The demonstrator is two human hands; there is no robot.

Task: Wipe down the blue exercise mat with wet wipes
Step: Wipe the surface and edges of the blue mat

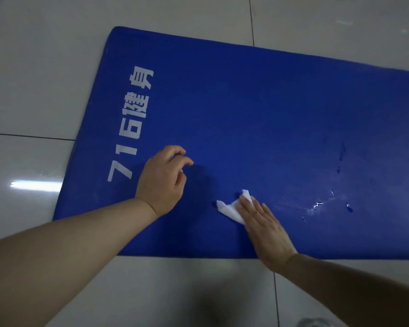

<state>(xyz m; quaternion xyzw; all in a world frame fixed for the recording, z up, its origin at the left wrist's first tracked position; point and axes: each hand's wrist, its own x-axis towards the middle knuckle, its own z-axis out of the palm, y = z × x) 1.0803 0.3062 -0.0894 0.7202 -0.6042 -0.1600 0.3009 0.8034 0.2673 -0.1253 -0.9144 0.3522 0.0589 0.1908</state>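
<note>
The blue exercise mat point(257, 109) lies flat on the floor, with white lettering along its left end. A crumpled white wet wipe point(230, 207) sits on the mat near its front edge. My right hand point(266, 230) presses the wipe flat onto the mat with straight fingers, covering the wipe's right part. My left hand point(163, 178) hovers over the mat to the left of the wipe, beside the lettering, fingers loosely curled and holding nothing. Wet streaks and small droplets point(319, 205) glisten on the mat to the right of my right hand.
Glossy pale floor tiles point(33, 79) with dark grout lines surround the mat. A bright light reflection point(36, 185) shows on the tile at the left. Something pale and blurred point(316, 323) pokes in at the bottom edge.
</note>
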